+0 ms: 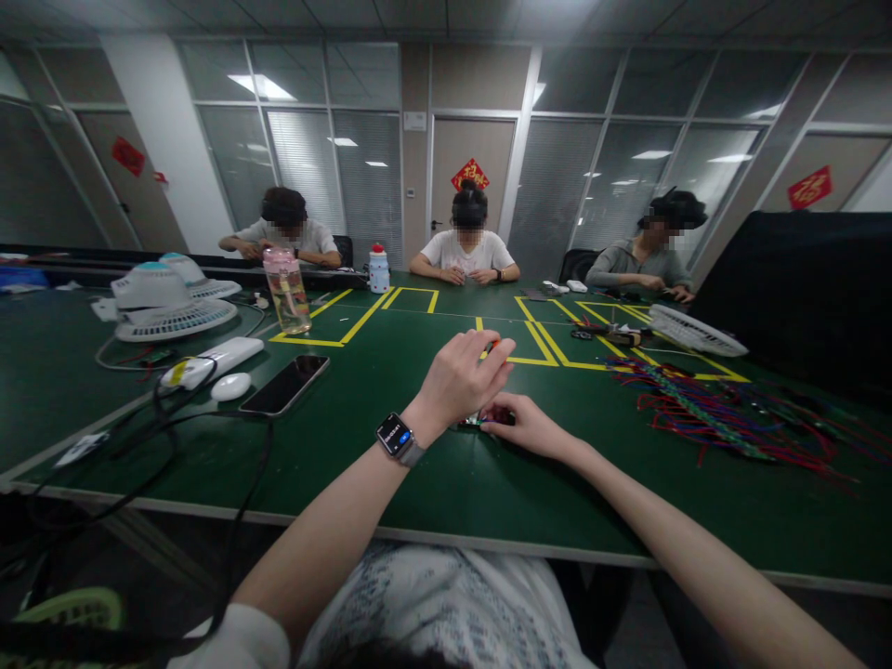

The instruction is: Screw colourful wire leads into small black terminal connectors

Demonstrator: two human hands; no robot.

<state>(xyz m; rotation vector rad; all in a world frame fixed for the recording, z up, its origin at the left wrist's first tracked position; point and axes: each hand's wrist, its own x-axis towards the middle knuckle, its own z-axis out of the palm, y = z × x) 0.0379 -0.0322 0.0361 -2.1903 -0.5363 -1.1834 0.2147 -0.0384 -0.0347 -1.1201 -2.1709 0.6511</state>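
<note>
My left hand [465,379], with a watch [396,439] on its wrist, is raised over the table in front of me. Its fingers are closed around a small orange object [494,345], of which only a bit shows. Just below, my right hand [519,423] rests low on the table, thumb and fingers pinched at a small circuit board [471,422] with thin wires. Much of the board is hidden beneath the left hand.
On the right lie many red and blue wired boards [731,413] and a white fan grille [697,332]. To the left are a phone [287,385], a white case [230,386], black cables [157,409], a bottle [287,293] and fan parts [167,302]. Several people sit across.
</note>
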